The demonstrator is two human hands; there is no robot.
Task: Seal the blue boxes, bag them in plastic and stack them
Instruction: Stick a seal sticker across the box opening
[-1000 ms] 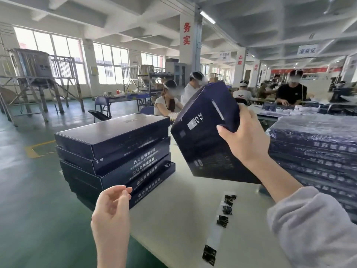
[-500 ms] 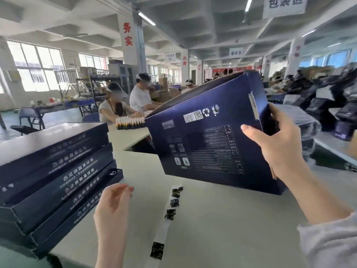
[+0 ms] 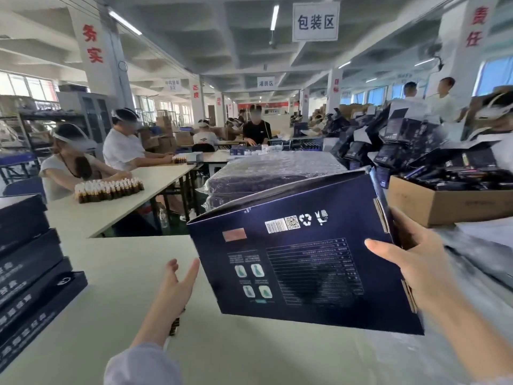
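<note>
Still gripping blue box (image 3: 305, 262) by its right edge with right hand (image 3: 410, 270), tilted above counter (image 3: 116, 273). Left hand (image 3: 175, 290) released, fingers straight, raised closer to box's left side vs 0.5 s ago, contact unclear.

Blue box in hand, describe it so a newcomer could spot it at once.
Start at the pale worktable in front. Over it, the right hand grips one blue box by its end. Unlike the flat stack at left, it is tilted, barcode face toward the camera.
</note>
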